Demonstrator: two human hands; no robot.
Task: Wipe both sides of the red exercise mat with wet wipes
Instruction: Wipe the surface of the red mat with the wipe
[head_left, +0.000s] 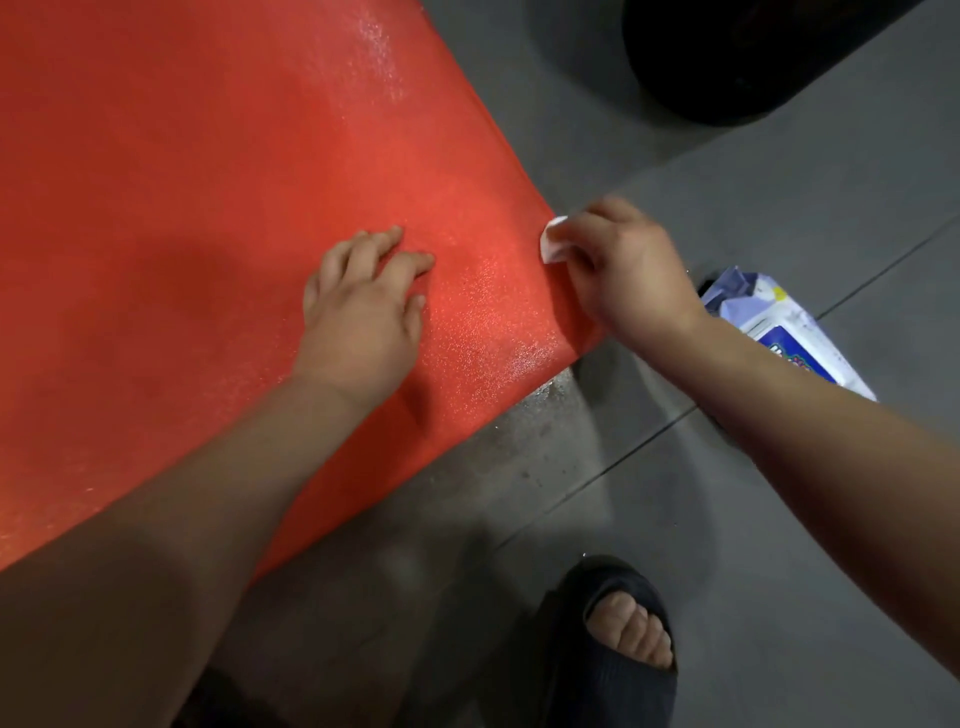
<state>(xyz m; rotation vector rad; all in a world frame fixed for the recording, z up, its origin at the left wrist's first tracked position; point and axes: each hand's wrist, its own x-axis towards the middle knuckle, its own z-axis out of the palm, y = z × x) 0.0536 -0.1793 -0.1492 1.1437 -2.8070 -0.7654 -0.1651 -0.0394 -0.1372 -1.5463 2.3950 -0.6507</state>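
Loosely spread, left hand (363, 306) rests on pebbled red mat (182, 182); right hand (623, 275) pinches wadded wipe (551, 244)

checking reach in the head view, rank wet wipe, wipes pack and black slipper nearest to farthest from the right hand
1. wet wipe, pinched in the right hand.
2. wipes pack, just to its right.
3. black slipper, near the bottom edge.
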